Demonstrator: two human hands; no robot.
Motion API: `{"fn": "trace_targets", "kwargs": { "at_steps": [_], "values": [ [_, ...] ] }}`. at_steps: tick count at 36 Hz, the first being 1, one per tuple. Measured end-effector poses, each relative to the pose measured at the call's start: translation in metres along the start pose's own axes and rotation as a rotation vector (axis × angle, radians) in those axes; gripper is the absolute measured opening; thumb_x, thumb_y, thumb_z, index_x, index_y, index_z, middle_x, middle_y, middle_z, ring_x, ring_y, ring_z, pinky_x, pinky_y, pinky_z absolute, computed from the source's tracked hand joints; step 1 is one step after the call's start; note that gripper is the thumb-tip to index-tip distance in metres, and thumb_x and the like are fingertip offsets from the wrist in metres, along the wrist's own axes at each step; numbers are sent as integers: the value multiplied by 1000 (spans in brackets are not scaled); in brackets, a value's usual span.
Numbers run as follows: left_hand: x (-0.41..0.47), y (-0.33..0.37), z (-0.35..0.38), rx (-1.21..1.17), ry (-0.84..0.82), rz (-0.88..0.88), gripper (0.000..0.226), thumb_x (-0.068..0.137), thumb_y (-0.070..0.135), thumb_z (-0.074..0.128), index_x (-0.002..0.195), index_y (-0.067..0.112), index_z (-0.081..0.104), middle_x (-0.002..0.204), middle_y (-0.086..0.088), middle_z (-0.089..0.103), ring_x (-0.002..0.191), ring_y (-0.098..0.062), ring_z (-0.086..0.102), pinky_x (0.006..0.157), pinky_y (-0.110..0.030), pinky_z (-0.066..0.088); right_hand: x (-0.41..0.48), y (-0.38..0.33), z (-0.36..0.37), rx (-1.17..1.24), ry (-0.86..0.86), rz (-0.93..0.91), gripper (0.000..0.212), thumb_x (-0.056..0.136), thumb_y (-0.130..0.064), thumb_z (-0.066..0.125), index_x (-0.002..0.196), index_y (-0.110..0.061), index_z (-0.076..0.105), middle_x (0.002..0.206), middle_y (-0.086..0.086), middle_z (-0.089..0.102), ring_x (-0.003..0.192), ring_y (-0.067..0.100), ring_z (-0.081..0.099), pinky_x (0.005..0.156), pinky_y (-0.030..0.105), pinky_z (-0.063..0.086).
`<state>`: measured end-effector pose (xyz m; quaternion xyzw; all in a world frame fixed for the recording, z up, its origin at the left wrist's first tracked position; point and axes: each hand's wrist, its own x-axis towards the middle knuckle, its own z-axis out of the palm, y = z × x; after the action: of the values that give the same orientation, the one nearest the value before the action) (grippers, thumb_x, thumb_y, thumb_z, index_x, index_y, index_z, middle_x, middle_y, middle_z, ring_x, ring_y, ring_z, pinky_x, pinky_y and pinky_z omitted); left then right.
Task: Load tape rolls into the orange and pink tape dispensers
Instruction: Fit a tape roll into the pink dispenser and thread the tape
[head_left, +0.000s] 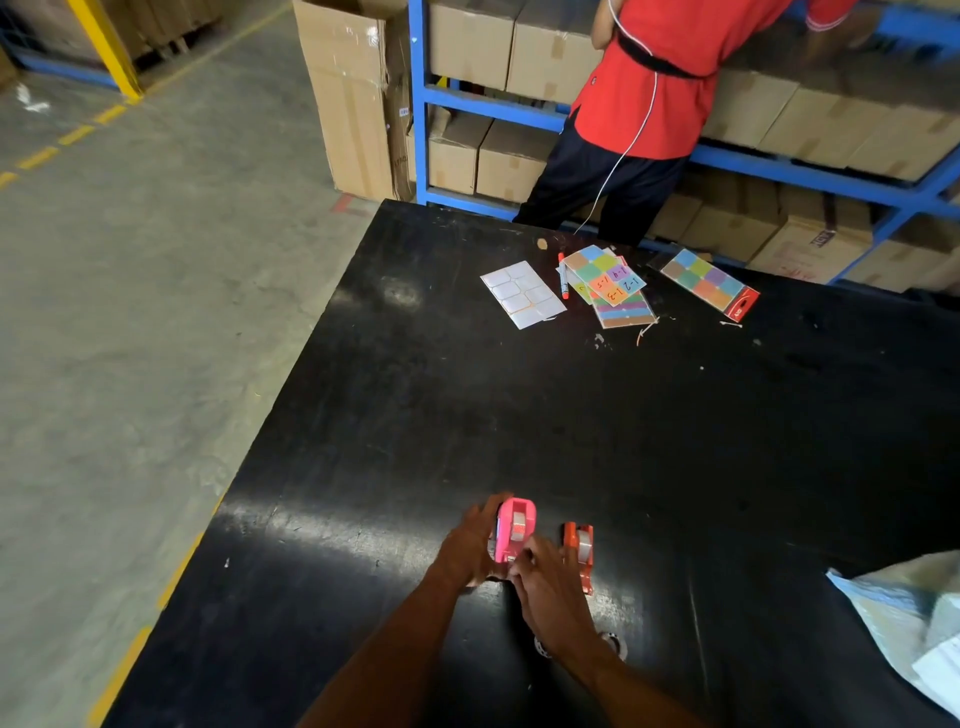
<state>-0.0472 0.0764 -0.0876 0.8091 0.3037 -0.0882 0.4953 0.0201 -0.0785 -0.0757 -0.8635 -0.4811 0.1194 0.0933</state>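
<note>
At the near edge of a black counter (675, 441), the left hand (470, 545) is wrapped around the left flank of a pink tape dispenser (514, 527), fingers curled against its side to steady it. The dispenser stands upright, its long axis running near to far, with a clear tape roll (518, 526) seated in its well. The right hand (545, 592) comes in from the near side, fingertips pinched together at the dispenser's near end, seemingly on the tape's loose end, though the pinch is too small to confirm. Just to the right, standing free, an orange tape dispenser (581, 551) lies parallel to the pink one and appears to carry a roll too; the right hand is the nearer to it. A further roll (615, 644) lies partly hidden under the right wrist. On the far side of the counter, a white label sheet (522, 293) and coloured sticker sheets (608, 283) sit well apart from the work.
</note>
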Motion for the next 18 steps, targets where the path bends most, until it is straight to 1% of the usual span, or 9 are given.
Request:
{"fn": "trace_targets", "kwargs": {
  "at_steps": [3,5,7,9,11,13,14,16,18],
  "values": [
    [0,1,-1,-5,-12,0,118,57,23,94,147,47,22,149,-1,36,129,-30,51,91,-41,60,4,-5,2,23,-44,67,10,99,-28,43,93,-26,49,101,-9,47,98,14,48,91,29,41],
    [2,-2,-1,7,-25,-1,118,58,21,93,148,45,22,150,-2,36,129,-29,51,92,-39,59,5,-7,0,-24,-30,64,3,96,-24,51,97,-22,53,102,-3,51,99,18,49,95,35,42],
    [4,-5,-1,-2,-41,-6,113,62,19,91,151,39,23,151,-4,35,128,-27,51,90,-30,58,5,-11,-3,-80,-16,67,11,86,-18,65,95,-18,59,98,0,53,94,20,52,95,40,39],
    [5,-5,1,-58,-56,-8,107,68,17,88,152,36,25,151,-4,35,120,-19,50,75,-14,54,6,-14,-5,-150,1,56,15,76,-14,73,87,-17,64,93,0,55,88,21,53,90,43,39],
    [4,-5,3,-101,-42,-19,103,69,16,86,150,40,26,149,-3,34,118,-17,48,69,-13,55,6,-16,-6,-188,6,63,14,72,-13,77,82,-17,67,92,1,57,88,23,53,90,47,41],
    [3,-3,1,-133,-51,-38,102,68,16,85,146,49,28,147,-2,35,121,-25,51,77,-33,63,4,-17,-8,-220,3,64,11,72,-13,77,80,-19,71,95,1,58,89,23,54,94,52,42],
    [5,-3,1,-157,-63,-40,101,69,17,85,147,47,29,146,-3,37,124,-28,52,82,-36,62,1,-17,-8,-215,-7,67,11,73,-14,77,80,-20,73,96,1,59,89,23,54,96,52,40],
    [6,-2,1,-148,-98,-18,107,68,27,88,155,32,26,150,-7,43,130,-26,52,91,-22,54,-5,-17,-8,-182,-18,52,12,76,-16,74,85,-23,73,102,-1,59,92,21,55,97,50,39],
    [2,8,-2,-184,-132,-11,105,68,53,83,154,25,30,150,-9,46,132,-27,53,97,-27,52,-12,-16,-9,-149,-19,16,14,82,-18,68,94,-24,70,109,-1,58,98,22,55,96,50,44]
  ]
}}
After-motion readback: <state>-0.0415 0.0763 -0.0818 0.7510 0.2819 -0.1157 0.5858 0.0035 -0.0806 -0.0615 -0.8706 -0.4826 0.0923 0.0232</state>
